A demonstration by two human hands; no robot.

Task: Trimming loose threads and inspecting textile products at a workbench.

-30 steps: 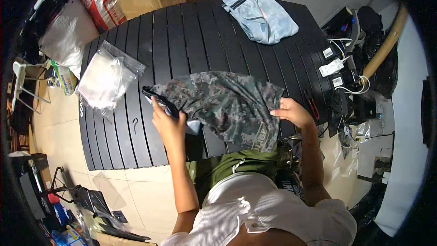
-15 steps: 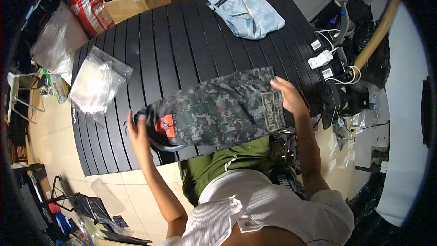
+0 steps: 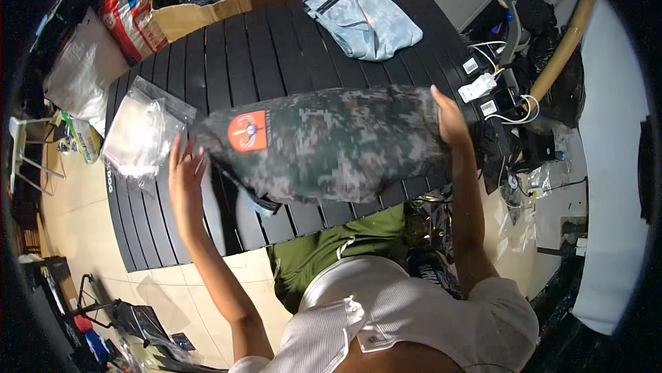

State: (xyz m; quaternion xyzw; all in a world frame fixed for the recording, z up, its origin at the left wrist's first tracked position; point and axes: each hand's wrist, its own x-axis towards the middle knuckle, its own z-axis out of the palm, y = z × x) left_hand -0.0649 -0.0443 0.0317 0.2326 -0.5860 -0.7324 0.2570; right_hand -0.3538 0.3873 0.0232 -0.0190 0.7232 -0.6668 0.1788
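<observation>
A white plastic bag (image 3: 72, 80) slumps at the far left, off the table's edge. On the black slatted table (image 3: 276, 62) beside it lies a clear plastic bag (image 3: 141, 128) with something pale folded inside.

The left hand (image 3: 185, 180) is next, raised at the left end of the camouflage garment (image 3: 331, 145), fingers spread and loose. It looks released: the palm is near the cloth's edge, but I cannot tell if any fingertip touches it.

The garment itself is held up above the table, stretched sideways in front of the person, with an orange patch (image 3: 247, 131) facing up near its left end. Its lower edge sags towards the table's near side. Beyond it, at the far edge, a light blue garment (image 3: 365, 21) lies bunched, and a cardboard box (image 3: 227, 4) stands behind the table.

The right hand (image 3: 448, 121) grips the garment's right end, fingers closed over the cloth; it appears to carry most of the weight.

As I judge it, the garment is mid-handling, being spread or turned before it is laid down. The next move calls for the left hand to take hold of the left end again, so both ends can be lowered evenly onto the bare slats
</observation>
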